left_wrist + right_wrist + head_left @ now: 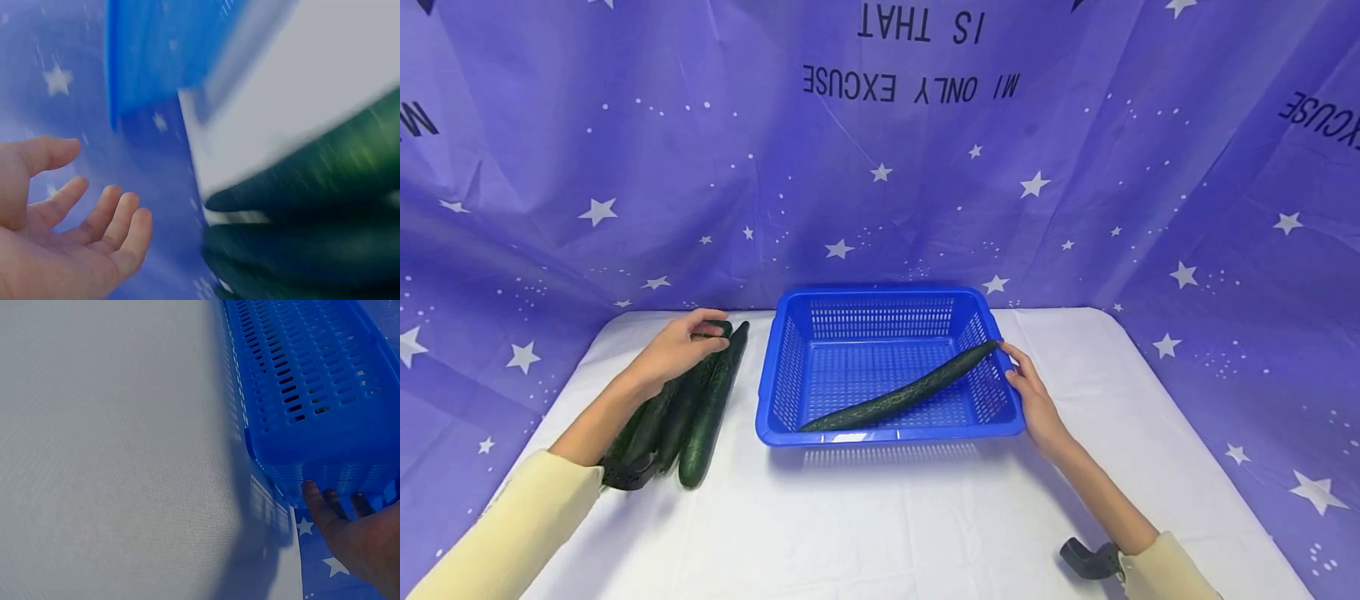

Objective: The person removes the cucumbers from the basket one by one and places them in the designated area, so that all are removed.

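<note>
A long dark green cucumber (902, 398) lies diagonally in the blue plastic basket (891, 434), its thin end up on the right rim. At that rim, my right hand (1033, 404) touches the basket with fairly straight fingers, the index tip beside the cucumber's end. The right wrist view shows fingertips (310, 490) against the basket's outer end wall. My left hand (688, 346) hovers over the far ends of several cucumbers (711, 417) lying side by side left of the basket. Its fingers are loosely bent, and the palm holds nothing in the left wrist view.
A white cloth (880, 525) covers the table. Purple curtains (880, 167) with stars and lettering hang behind and along both sides. Black straps (1093, 560) are worn on both wrists.
</note>
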A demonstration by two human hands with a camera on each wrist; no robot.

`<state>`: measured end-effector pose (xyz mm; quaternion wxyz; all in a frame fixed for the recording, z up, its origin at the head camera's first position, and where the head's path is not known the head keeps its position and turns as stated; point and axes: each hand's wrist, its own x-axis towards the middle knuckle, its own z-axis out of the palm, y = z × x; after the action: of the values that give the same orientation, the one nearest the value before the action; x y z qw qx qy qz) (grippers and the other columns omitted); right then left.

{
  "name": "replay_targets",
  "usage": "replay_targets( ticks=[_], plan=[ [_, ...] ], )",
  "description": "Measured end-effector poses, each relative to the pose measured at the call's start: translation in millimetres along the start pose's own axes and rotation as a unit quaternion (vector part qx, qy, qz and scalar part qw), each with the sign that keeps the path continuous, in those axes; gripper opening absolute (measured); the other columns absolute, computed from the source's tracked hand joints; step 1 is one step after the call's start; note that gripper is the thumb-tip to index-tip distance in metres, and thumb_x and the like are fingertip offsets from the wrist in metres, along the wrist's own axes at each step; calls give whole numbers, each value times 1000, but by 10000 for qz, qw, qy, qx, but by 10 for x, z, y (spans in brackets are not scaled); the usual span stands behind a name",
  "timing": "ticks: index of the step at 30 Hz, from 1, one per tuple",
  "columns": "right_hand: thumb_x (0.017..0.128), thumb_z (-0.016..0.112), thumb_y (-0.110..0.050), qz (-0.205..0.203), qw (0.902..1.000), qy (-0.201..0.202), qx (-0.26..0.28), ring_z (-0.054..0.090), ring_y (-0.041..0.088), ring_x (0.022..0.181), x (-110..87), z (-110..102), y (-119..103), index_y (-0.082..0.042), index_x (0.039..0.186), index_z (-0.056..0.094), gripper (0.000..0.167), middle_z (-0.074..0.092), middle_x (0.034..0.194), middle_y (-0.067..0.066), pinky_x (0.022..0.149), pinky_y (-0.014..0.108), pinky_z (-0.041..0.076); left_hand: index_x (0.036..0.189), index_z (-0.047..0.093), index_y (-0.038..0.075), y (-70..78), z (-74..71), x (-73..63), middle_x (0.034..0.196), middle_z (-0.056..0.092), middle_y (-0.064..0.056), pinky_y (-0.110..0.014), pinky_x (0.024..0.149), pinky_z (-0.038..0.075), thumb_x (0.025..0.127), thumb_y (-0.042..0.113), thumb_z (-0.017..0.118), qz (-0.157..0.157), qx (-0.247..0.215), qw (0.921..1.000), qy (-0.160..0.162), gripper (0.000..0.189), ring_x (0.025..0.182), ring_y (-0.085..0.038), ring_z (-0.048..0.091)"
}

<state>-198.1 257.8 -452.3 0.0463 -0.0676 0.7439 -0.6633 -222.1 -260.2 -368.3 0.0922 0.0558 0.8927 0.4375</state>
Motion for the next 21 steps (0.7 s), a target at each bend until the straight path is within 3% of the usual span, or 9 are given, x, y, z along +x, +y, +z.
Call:
replay_targets(
  ticks=[4, 8, 12, 14, 17, 21],
  plan=[
    [109, 29, -19, -3, 10000, 44, -23, 20, 35, 140, 4, 1, -2, -14, 158, 22, 50, 14, 161, 12, 109, 47, 20, 148, 40, 0, 285, 199, 82, 137, 49, -28, -56, 97, 44, 102, 14, 56, 221, -32, 9996, -162, 51, 121, -42, 53],
    [109, 29, -20, -1, 10000, 62, -27, 26, 32, 134, 5, 3, 4, -13, 158, 23, 50, 17, 159, 13, 103, 37, 28, 147, 43, 2, 533, 400, 156, 138, 51, -25, -53, 96, 47, 101, 15, 59, 352, -138, 9983, -453, 50, 121, -40, 54],
    [109, 29, -19, -10, 10000, 63, -6, 26, 33, 134, 5, -2, 10, -12, 158, 23, 49, 17, 159, 13, 103, 37, 29, 145, 47, 5, 745, 593, 246, 136, 54, -20, -49, 97, 47, 98, 15, 63, 596, -306, 9941, -854, 50, 120, -36, 56],
    [109, 29, -19, -12, 10000, 69, 0, 24, 33, 135, 5, -5, 12, -12, 158, 23, 49, 17, 159, 13, 104, 39, 27, 144, 48, 5, 829, 688, 301, 135, 55, -18, -49, 98, 47, 98, 13, 63, 811, -391, 9904, -1051, 49, 120, -35, 56],
    [109, 29, -20, -1, 10000, 57, 1, 29, 32, 131, 3, -5, 8, -13, 158, 22, 50, 18, 158, 14, 100, 32, 32, 141, 52, 5, 933, 833, 384, 135, 56, -16, -47, 99, 46, 97, 10, 64, 1036, -571, 9839, -1341, 46, 121, -33, 56],
    [109, 29, -21, 5, 10000, 2, 14, 35, 32, 125, 3, -7, 2, -14, 158, 21, 50, 22, 156, 18, 93, 26, 40, 140, 55, 7, 1024, 1010, 518, 137, 56, -12, -44, 100, 46, 97, 10, 66, 1027, -742, 9749, -1832, 44, 123, -29, 55]
  ],
)
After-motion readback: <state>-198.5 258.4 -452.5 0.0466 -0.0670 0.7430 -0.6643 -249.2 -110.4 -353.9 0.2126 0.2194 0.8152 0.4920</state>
